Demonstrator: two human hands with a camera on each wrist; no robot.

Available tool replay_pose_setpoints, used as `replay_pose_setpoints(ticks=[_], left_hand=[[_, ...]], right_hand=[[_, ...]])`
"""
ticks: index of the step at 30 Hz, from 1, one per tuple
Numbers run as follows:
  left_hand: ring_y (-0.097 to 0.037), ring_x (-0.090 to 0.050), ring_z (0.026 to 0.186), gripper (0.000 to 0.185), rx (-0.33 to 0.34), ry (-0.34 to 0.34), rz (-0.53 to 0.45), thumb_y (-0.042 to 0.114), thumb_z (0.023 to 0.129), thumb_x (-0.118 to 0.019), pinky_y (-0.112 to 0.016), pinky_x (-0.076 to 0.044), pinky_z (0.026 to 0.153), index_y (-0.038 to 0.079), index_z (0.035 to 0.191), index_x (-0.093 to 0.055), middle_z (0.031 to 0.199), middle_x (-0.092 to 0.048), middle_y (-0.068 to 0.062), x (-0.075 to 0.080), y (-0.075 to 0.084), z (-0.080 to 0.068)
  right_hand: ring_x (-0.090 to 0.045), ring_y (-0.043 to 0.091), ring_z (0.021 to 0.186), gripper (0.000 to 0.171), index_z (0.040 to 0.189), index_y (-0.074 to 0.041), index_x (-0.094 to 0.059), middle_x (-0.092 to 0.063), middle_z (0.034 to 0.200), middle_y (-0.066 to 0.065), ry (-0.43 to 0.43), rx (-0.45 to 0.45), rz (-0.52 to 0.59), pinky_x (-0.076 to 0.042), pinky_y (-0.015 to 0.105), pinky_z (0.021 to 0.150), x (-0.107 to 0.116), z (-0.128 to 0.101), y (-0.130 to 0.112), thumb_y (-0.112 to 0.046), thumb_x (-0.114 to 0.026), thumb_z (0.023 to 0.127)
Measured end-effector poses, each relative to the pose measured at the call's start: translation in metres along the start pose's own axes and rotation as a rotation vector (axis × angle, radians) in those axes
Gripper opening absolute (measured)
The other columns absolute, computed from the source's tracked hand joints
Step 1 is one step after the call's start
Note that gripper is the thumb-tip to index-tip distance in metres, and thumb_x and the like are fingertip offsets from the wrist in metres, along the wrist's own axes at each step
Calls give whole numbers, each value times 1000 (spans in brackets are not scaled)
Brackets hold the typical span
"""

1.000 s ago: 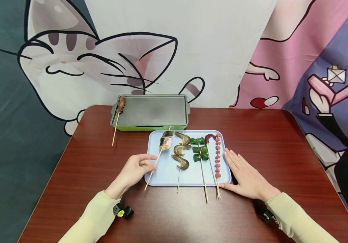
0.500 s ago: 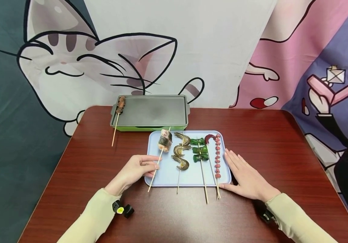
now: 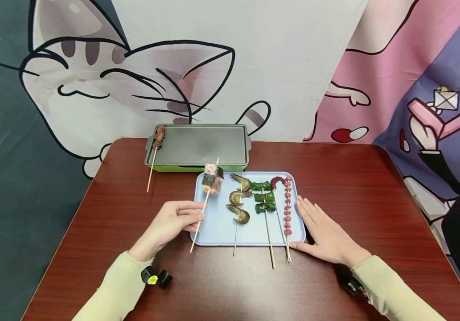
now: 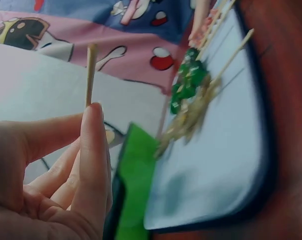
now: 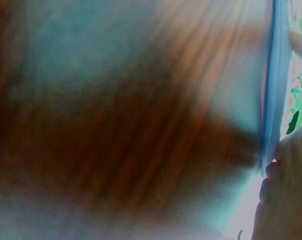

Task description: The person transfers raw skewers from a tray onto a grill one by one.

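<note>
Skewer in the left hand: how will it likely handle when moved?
The skewer is probably top-heavy: its bulky chunk sits near the far end, beyond the left hand. It may twist in the pinch, since the stick looks thin. The stick is likely stiff; it looks straight with the chunk on.

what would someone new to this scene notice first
Probably the big smiling cartoon cat on the backdrop behind the table. Next, perhaps, the thick skewer pinched in the left hand, seen against the left part of the pale blue tray. Then the bright green pieces on a stick, lying right of the tray's middle.
</note>
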State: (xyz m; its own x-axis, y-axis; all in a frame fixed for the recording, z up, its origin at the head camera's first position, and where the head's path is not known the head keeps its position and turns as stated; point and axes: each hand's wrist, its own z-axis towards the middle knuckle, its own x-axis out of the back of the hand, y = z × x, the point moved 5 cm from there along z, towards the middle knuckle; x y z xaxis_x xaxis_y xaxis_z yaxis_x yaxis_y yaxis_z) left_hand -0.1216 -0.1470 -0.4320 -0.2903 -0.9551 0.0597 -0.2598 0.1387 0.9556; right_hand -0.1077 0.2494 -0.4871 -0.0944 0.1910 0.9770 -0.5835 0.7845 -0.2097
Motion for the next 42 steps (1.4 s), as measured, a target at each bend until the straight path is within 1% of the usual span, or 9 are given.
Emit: replay_pose_setpoints(ticks=[8,11,16,21,24,28,33,39,42], left_hand=[[-14,-73,84,35,-121,180,15,-3,97,-64,-32,-61,77,-10,131,-63,102,-74,-18,39,36,10],[-12,-73,81,35,-129,240,36,-3,97,-64,-31,-61,76,-9,131,-63,100,-75,-14,56,48,20],[-11,-73,76,34,-82,308,130,1,97,-66,-26,-61,71,-8,130,-65,100,-75,-15,83,55,48],[-6,-69,69,32,41,336,248,6,98,-64,-25,-61,71,-6,128,-67,109,-72,-20,103,45,69],[-5,-69,67,31,82,343,312,5,98,-64,-28,-61,74,-6,126,-68,111,-71,-24,109,40,77],[-5,-68,64,29,76,354,361,1,96,-65,-28,-61,71,-8,123,-69,109,-70,-28,115,38,85],[-9,-70,65,30,59,364,432,2,94,-67,-38,-62,75,-7,123,-70,102,-73,-25,116,42,91],[-29,-73,89,29,12,443,722,14,96,-69,-49,-52,94,1,122,-74,93,-76,-16,114,54,85],[-36,-66,93,34,-62,523,791,19,96,-71,-55,-48,91,2,125,-72,93,-75,-15,111,63,77]], right_hand=[[-20,35,151,109,158,5,-25,-19,166,20,8,5,-6,-17,49,122,-1,-1,0,-71,-60,90],[-19,35,151,109,159,4,-24,-18,166,20,-1,-2,-4,-17,49,122,-1,-2,0,-72,-59,90],[-18,34,152,109,159,3,-23,-17,167,18,-5,-15,1,-17,49,122,-2,-3,1,-73,-59,89],[-17,34,152,110,160,2,-22,-15,167,17,-22,-27,4,-15,47,123,-4,-4,1,-75,-57,89],[-16,32,152,110,160,1,-22,-15,167,16,-30,-29,2,-14,46,123,-5,-5,0,-75,-56,89],[-15,31,153,110,160,1,-22,-15,167,16,-24,-25,-5,-14,46,124,-3,-4,-1,-76,-56,89],[-15,31,153,110,160,1,-21,-15,167,16,-24,-29,-4,-12,45,124,-2,-4,0,-76,-56,89],[-15,32,153,110,160,1,-21,-16,167,16,-27,-30,2,-12,45,124,-1,-2,0,-75,-56,89],[-15,31,153,110,161,0,-21,-17,167,15,-29,-24,-1,-13,45,124,1,0,0,-75,-56,89]])
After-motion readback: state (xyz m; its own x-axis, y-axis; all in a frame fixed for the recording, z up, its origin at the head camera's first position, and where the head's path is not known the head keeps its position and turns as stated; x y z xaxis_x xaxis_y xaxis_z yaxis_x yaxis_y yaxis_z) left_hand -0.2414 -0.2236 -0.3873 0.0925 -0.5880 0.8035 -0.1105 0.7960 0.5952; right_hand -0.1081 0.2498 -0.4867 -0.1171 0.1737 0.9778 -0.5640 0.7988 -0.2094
